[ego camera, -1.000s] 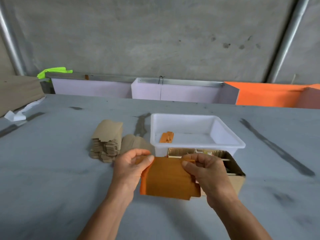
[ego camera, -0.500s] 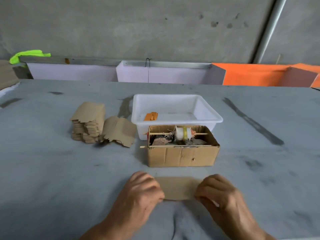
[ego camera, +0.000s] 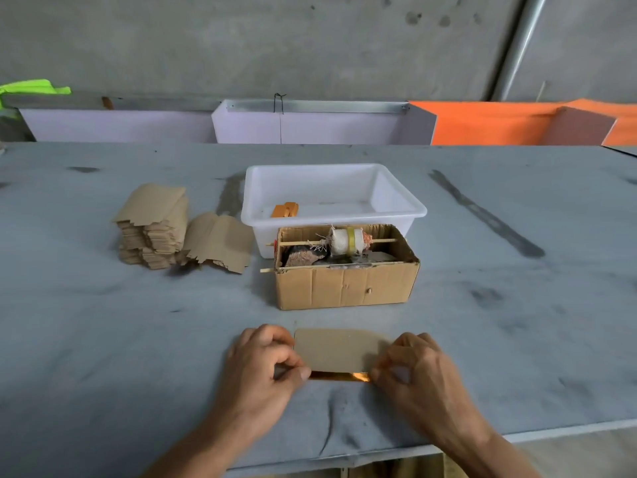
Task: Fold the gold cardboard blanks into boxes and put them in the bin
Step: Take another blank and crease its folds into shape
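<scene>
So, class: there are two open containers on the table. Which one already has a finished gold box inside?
The white plastic bin, behind the brown cardboard box. One gold box lies in its left corner; the cardboard box holds a spool on a stick instead.

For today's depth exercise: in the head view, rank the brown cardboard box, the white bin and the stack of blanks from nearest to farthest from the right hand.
From the right hand:
1. Brown cardboard box, straight ahead.
2. White bin, directly behind the box.
3. Stack of blanks, far off to the left.
</scene>
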